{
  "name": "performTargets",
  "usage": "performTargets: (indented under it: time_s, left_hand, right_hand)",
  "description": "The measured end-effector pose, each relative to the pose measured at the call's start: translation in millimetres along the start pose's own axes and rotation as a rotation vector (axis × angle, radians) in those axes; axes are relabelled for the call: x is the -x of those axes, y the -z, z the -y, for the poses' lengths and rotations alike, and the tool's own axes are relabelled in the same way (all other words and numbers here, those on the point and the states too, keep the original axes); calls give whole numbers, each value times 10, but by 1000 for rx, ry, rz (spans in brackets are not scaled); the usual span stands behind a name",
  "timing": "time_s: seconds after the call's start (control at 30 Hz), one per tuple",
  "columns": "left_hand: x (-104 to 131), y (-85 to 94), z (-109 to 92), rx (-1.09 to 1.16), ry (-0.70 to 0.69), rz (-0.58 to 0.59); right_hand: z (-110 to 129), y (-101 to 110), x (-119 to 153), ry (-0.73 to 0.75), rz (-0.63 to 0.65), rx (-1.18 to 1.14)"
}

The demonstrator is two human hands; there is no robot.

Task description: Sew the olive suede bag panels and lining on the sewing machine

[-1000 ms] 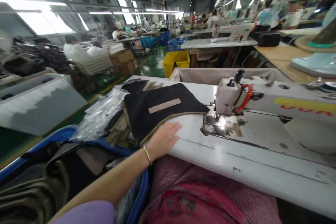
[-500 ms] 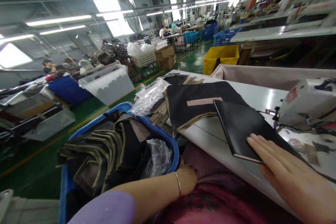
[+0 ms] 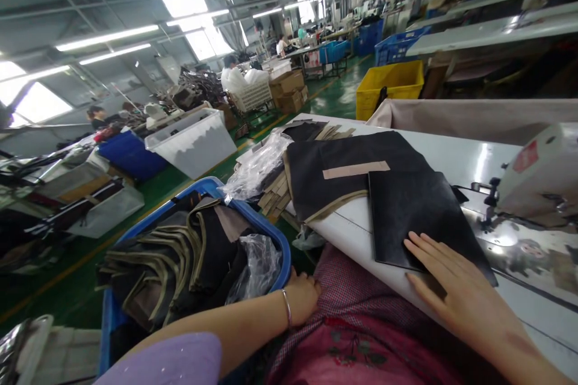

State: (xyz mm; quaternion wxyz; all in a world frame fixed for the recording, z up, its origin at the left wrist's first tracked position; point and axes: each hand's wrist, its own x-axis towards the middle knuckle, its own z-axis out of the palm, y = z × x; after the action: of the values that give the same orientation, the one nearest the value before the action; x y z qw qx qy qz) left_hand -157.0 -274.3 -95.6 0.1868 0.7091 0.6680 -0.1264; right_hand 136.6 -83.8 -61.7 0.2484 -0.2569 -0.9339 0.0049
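Observation:
My right hand [image 3: 456,289] lies flat, fingers stretched out, on the lower part of a smooth black panel [image 3: 401,210] that looks like a thin book cover. Under its far edge is a dark cloth piece [image 3: 334,156] with tan edging and a pale pink strip [image 3: 356,169] on it. My left hand [image 3: 300,298], with a bracelet at the wrist, rests low between my lap and the rim of a blue bin [image 3: 284,246]. Its fingers look bent, but the tips are hidden. Stacked dark cloth pieces [image 3: 180,252] with tan edges fill the bin.
A sewing machine [image 3: 542,180] stands on the white table [image 3: 469,153] at right. Clear plastic wrap [image 3: 259,165] and tan strips [image 3: 275,192] lie at the table's left end. Beyond are a yellow crate [image 3: 388,87] and a white bin [image 3: 194,141]. People sit farther off.
The black panel, raised and tilted before, now lies flatter on the table, with my right hand moved left on it. My left hand has shifted slightly left toward the bin.

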Motion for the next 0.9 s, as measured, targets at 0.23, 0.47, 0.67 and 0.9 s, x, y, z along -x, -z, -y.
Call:
performTargets:
  time_s: [0.23,0.47,0.67,0.9]
  left_hand:
    - [-50,54,303,345,86,-122]
    - [-523,206,389,1090,375,-722]
    - [-1062,409,953,1550,729,-1202]
    - [-1202,499,1178,1823,759,-1195]
  right_hand:
    - [25,1,-39,-4,-28,-15]
    - [21,-22,-22,-9,-1,1]
    - [13,-7,-16,-10,-13,0]
    - [100,87,-65,-46,-7,-10]
